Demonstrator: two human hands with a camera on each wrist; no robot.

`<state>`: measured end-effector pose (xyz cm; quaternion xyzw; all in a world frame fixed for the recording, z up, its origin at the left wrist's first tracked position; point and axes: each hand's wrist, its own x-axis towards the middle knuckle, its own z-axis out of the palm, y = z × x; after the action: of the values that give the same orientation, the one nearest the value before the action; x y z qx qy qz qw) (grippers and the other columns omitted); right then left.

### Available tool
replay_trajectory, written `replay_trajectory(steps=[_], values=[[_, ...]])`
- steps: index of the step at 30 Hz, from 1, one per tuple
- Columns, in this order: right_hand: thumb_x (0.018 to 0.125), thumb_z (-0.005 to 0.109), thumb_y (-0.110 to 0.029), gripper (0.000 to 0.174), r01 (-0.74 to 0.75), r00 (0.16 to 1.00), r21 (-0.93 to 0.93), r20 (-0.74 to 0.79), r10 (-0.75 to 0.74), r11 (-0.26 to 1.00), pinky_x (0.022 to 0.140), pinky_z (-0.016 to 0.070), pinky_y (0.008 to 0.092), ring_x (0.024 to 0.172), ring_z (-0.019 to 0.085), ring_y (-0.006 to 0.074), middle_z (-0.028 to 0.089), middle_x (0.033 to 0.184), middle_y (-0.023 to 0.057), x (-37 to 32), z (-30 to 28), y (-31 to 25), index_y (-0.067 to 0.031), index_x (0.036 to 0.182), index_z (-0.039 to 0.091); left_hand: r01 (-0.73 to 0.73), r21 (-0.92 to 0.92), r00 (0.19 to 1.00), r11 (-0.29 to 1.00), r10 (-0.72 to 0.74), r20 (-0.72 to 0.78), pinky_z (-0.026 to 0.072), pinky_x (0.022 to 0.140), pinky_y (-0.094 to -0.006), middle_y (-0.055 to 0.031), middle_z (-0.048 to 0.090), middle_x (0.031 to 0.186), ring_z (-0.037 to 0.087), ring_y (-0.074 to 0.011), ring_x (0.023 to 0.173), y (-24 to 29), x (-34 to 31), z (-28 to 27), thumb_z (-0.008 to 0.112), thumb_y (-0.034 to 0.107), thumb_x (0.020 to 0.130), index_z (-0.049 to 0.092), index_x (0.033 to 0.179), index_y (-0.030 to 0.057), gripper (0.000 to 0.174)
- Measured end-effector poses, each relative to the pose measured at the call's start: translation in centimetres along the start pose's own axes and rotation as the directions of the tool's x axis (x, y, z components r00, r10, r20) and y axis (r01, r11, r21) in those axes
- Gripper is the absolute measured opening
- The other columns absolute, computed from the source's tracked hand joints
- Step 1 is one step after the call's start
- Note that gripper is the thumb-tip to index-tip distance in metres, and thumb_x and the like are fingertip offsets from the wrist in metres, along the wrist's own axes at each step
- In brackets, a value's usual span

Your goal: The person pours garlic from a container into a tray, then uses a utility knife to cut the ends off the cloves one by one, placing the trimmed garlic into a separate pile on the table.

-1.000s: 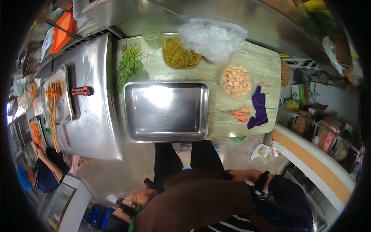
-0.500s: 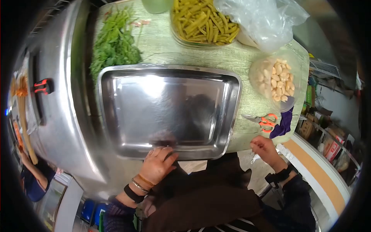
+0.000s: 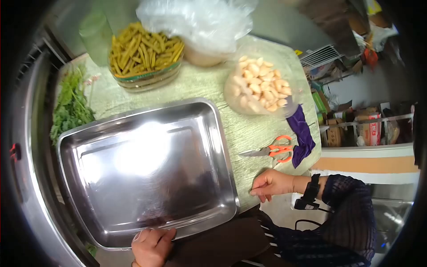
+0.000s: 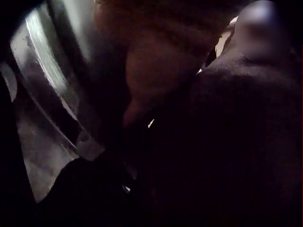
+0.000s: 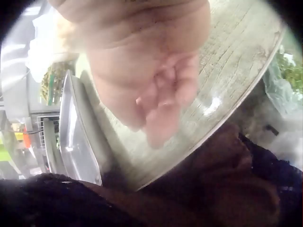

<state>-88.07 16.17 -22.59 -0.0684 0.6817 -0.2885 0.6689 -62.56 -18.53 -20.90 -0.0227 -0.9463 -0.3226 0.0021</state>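
A large rectangular metal tray [image 3: 178,189] takes up the near left of the green tabletop in the head view, bare inside. At its near rim is my left hand [image 3: 152,248], knuckles up and fingers bent; whether they grip the rim I cannot tell. The left wrist view is dark, with a thumb [image 4: 154,80] beside the tray's side. My right hand [image 3: 273,183] hovers at the table's near edge, right of the tray, its fingers loosely curled and holding nothing. Just beyond it lie scissors [image 3: 281,151] with orange handles and a crumpled purple cloth [image 3: 304,140].
Behind the tray are a clear tub [image 3: 233,91] of peeled garlic [image 3: 264,84], a container [image 3: 149,81] of cut green beans [image 3: 144,51], a clear plastic bag [image 3: 195,20] and a green jar [image 3: 95,38]. Leafy herbs [image 3: 73,104] lie left. A steel counter [image 3: 38,178] stands beyond the table's left edge.
Both hands have come up from beside the body, the left to the tray's near rim, the right to the table edge. The head view has moved closer and turned.
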Motion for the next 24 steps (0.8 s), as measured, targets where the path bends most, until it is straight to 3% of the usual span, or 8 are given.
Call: replay_trajectory(steps=[2, 9, 12, 14, 16, 18, 21, 24], values=[[0.104, 0.066, -0.032, 0.031, 0.060, 0.998, -0.065, -0.024, -0.062, 0.996, 0.054, 0.0501, 0.0253, 0.060, 0.066, 0.0114, 0.071, 0.073, 0.0040, -0.3, 0.2, 0.0, -0.0034, 0.093, 0.069, -0.026, 0.068, 0.998, 0.997, 0.030, -0.051, 0.0526, 0.065, -0.0396, -0.0029, 0.066, 0.088, 0.064, -0.0278, 0.079, 0.2, -0.7, 0.6, 0.083, 0.009, 0.059, 0.079, 0.100, 0.0141, 0.041], [0.106, 0.063, -0.032, 0.028, 0.368, 0.895, -0.076, -0.242, -0.375, 0.927, 0.051, 0.0472, 0.0239, 0.058, 0.064, 0.0092, 0.072, 0.078, 0.0036, -0.5, 1.2, 3.0, -0.0058, 0.101, 0.069, -0.095, 0.225, 0.958, 0.970, 0.151, -0.244, 0.0548, 0.066, -0.0402, -0.0034, 0.062, 0.084, 0.064, -0.0268, 0.081, 2.3, -0.2, 3.7, 0.081, 0.011, 0.070, 0.076, 0.096, 0.0148, 0.027], [0.104, 0.063, -0.036, 0.034, 0.692, 0.668, 0.041, -0.416, -0.617, 0.721, 0.050, 0.0459, 0.0224, 0.062, 0.064, 0.0084, 0.073, 0.086, 0.0054, -0.4, 0.5, 3.7, -0.0051, 0.118, 0.065, -0.088, 0.249, 0.965, 0.964, 0.145, -0.219, 0.0538, 0.068, -0.0412, -0.0052, 0.063, 0.087, 0.065, -0.0298, 0.085, 2.4, -0.4, 4.6, 0.081, 0.007, 0.067, 0.076, 0.096, 0.0140, 0.031], [0.104, 0.063, -0.040, 0.050, 0.792, 0.473, 0.013, -0.646, -0.599, 0.611, 0.050, 0.0470, 0.0230, 0.065, 0.065, 0.0098, 0.072, 0.084, 0.0073, -2.2, -0.9, 1.4, -0.0031, 0.136, 0.054, -0.075, 0.282, 0.959, 0.957, 0.146, -0.244, 0.0536, 0.069, -0.0413, -0.0052, 0.063, 0.086, 0.064, -0.0298, 0.085, 2.6, -0.4, 5.1, 0.081, 0.007, 0.067, 0.076, 0.096, 0.0144, 0.030], [0.101, 0.065, -0.046, 0.070, 0.828, 0.441, 0.097, -0.721, -0.535, 0.552, 0.051, 0.0497, 0.0247, 0.068, 0.066, 0.0137, 0.072, 0.094, 0.0118, -3.6, -3.7, -2.3, -0.0022, 0.148, 0.040, -0.056, 0.293, 0.957, 0.954, 0.136, -0.258, 0.0534, 0.069, -0.0415, -0.0052, 0.063, 0.085, 0.064, -0.0299, 0.084, 3.2, -0.6, 5.4, 0.080, 0.006, 0.068, 0.076, 0.095, 0.0148, 0.028], [0.101, 0.061, -0.049, 0.070, 0.773, 0.515, 0.181, -0.740, -0.434, 0.608, 0.053, 0.0516, 0.0219, 0.067, 0.068, 0.0155, 0.071, 0.106, 0.0171, -4.3, -5.1, -6.1, -0.0056, 0.151, 0.036, -0.067, 0.294, 0.951, 0.953, 0.150, -0.270, 0.0533, 0.069, -0.0418, -0.0052, 0.062, 0.084, 0.065, -0.0298, 0.083, 3.6, -0.6, 5.9, 0.079, 0.005, 0.069, 0.076, 0.094, 0.0146, 0.027], [0.101, 0.058, -0.040, 0.063, 0.595, 0.755, 0.319, -0.537, -0.376, 0.738, 0.059, 0.0593, 0.0254, 0.080, 0.073, 0.0232, 0.068, 0.117, 0.0233, -1.1, -10.7, -8.9, -0.0035, 0.148, 0.037, -0.072, 0.300, 0.943, 0.951, 0.163, -0.291, 0.0538, 0.070, -0.0420, -0.0049, 0.062, 0.083, 0.064, -0.0294, 0.084, 4.1, -0.6, 6.2, 0.079, 0.007, 0.070, 0.075, 0.092, 0.0146, 0.023], [0.094, 0.053, -0.013, 0.058, 0.629, 0.766, 0.559, -0.565, -0.306, 0.540, 0.062, 0.0643, 0.0342, 0.084, 0.072, 0.0290, 0.062, 0.121, 0.0289, 1.4, -11.5, -10.6, 0.0025, 0.147, 0.034, -0.054, 0.326, 0.944, 0.944, 0.155, -0.291, 0.0548, 0.070, -0.0421, -0.0041, 0.063, 0.087, 0.065, -0.0285, 0.088, 3.9, -0.8, 6.6, 0.080, 0.009, 0.071, 0.073, 0.091, 0.0158, 0.022]])
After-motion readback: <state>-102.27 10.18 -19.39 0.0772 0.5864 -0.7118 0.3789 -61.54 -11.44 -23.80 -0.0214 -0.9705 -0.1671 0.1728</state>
